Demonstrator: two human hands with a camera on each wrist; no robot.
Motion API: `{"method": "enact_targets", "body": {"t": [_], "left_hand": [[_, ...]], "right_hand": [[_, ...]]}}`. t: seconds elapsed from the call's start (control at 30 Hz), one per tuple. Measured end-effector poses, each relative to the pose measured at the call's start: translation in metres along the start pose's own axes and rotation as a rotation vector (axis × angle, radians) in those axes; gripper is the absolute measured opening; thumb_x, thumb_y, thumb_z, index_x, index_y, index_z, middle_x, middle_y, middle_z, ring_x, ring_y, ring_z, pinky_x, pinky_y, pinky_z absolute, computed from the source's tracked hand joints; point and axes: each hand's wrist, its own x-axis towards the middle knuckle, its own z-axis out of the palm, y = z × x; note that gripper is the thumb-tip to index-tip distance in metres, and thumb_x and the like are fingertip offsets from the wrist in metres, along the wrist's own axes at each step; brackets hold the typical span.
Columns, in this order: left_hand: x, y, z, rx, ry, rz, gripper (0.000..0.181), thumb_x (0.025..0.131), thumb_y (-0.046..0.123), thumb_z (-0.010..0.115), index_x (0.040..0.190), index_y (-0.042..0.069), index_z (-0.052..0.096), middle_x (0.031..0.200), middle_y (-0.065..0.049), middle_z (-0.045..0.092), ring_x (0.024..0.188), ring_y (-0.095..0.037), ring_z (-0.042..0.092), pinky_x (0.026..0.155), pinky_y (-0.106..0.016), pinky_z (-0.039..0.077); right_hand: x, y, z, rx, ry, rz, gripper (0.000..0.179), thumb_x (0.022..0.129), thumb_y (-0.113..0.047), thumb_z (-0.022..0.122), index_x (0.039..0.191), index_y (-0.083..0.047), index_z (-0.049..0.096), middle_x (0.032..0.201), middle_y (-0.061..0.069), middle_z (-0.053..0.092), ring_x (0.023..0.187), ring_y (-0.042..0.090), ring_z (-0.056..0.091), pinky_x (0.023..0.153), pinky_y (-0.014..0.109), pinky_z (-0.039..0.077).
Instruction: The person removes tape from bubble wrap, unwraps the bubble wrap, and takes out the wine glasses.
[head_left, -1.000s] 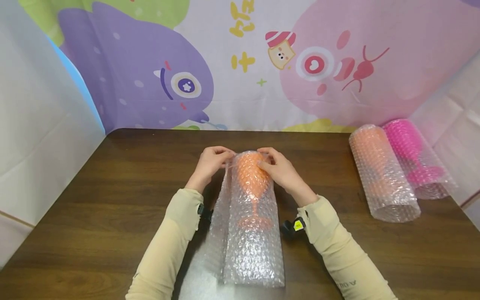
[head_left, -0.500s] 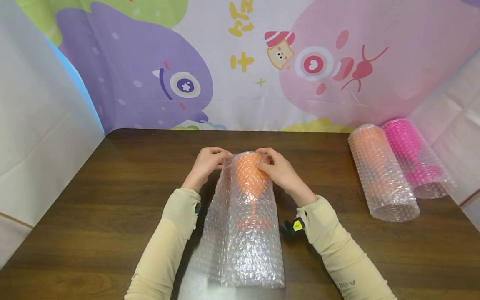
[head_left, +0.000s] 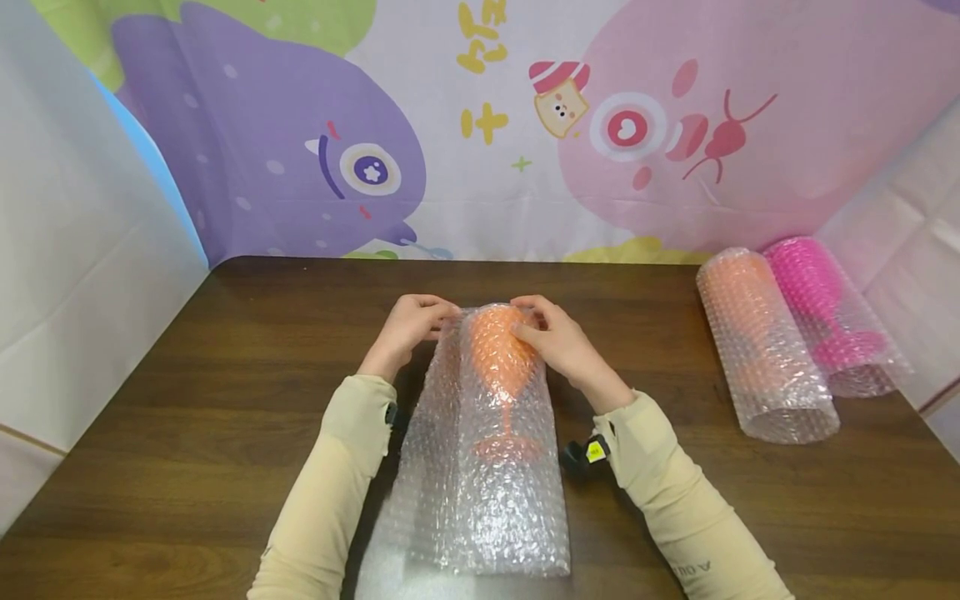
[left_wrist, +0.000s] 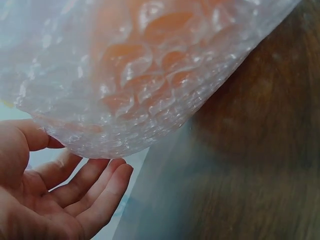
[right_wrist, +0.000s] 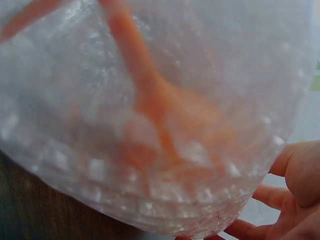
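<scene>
An orange goblet [head_left: 501, 354] lies inside a roll of clear bubble wrap [head_left: 517, 529] at the middle of the table, bowl end away from me. At the far left corner of the wrap, my left hand [head_left: 408, 327] pinches its loose flap between thumb and fingers. My right hand [head_left: 561, 340] grips the roll's far end on the right side, thumb on top over the goblet's bowl. In the left wrist view the left hand's fingers [left_wrist: 107, 192] curve under the wrap's edge. The right wrist view shows the goblet's stem [right_wrist: 132, 47], blurred through the plastic.
Two more bubble-wrapped goblets, one orange [head_left: 750, 308] and one pink [head_left: 806, 279], lie side by side at the right edge of the dark wooden table [head_left: 225, 400]. A printed cartoon curtain [head_left: 487, 200] hangs behind the table, with white panels at both sides.
My left hand has drifted slightly left, drawing the loose flap of bubble wrap outward so that it spreads wider beside the roll. The right hand has stayed in place.
</scene>
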Motion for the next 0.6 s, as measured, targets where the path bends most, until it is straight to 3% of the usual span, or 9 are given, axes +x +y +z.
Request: {"method": "enact_targets", "body": {"t": [0.6], "left_hand": [[0.0029, -0.0039, -0.0044, -0.004, -0.004, -0.023, 0.029, 0.086, 0.024, 0.058, 0.101, 0.0, 0.065, 0.109, -0.014, 0.062, 0.1, -0.026, 0.059, 0.084, -0.037, 0.05]], "right_hand": [[0.0007, 0.0015, -0.0001, 0.007, -0.013, 0.011, 0.04, 0.091, -0.02, 0.054, 0.129, -0.014, 0.045, 0.121, 0.012, 0.047, 0.102, 0.025, 0.043, 0.079, 0.035, 0.04]]}}
